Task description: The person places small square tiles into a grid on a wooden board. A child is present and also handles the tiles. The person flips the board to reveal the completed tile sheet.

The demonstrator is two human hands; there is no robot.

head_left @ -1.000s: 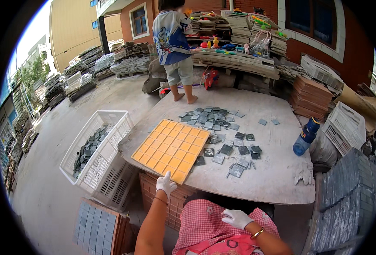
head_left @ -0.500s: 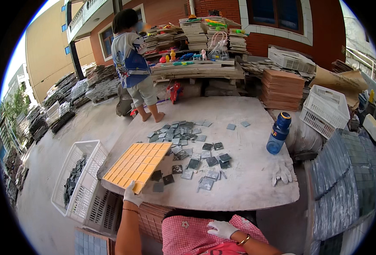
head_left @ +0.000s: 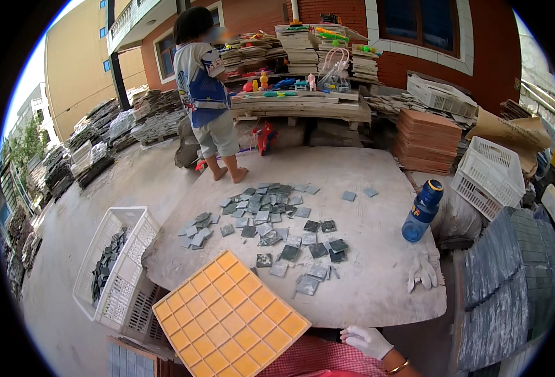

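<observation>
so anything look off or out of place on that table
The orange grid tray sits askew, hanging over the near edge of the round table rather than lying flat on it. The grey tiles lie scattered, not stacked. A loose glove lies near the right rim.

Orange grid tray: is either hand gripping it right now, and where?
Cannot be told. The orange grid tray overhangs the table's near edge, but no left hand shows. The gloved right hand is apart from it, holding nothing visible.
</observation>
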